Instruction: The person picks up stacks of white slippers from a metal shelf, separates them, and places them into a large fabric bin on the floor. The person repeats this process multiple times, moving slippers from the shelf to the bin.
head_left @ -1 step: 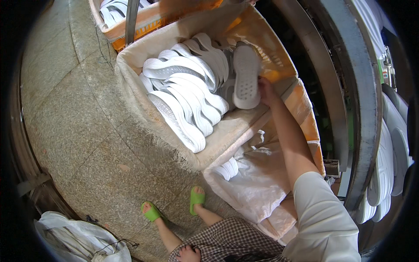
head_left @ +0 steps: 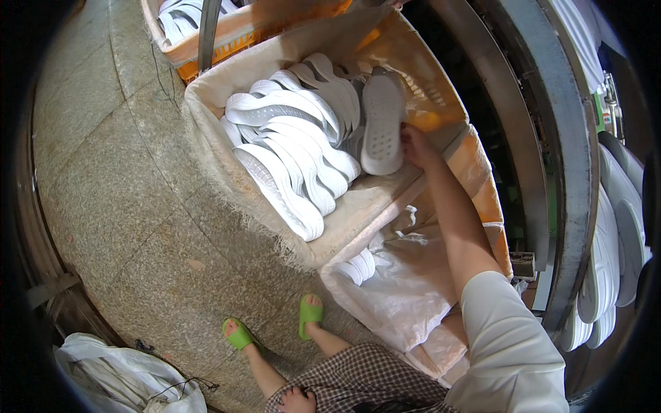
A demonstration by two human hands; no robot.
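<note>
My right hand (head_left: pixel 418 147) is closed on the edge of a white shoe sole (head_left: pixel 382 127), low inside a cloth-lined crate (head_left: pixel 358 221). The sole stands lengthwise with its dotted face toward me, at the right of the stacked soles. Several white soles (head_left: pixel 292 162) lie overlapping in rows to its left, some on their sides. My fingertips behind the sole are partly hidden. My left hand (head_left: pixel 297 400) rests on the checked brown cloth over my lap, fingers laid out and holding nothing.
Nearer me stands a second crate lined with white plastic (head_left: pixel 406 303), with a few white soles at its left. Another orange crate (head_left: pixel 255 43) is at the far left behind a metal post. A curved metal frame (head_left: pixel 575 165) and hanging soles (head_left: pixel 602 261) are at right; a white sack (head_left: pixel 131 375) lies lower left.
My right hand and the sole have shifted slightly left, toward the stacked soles. My left hand has not moved.
</note>
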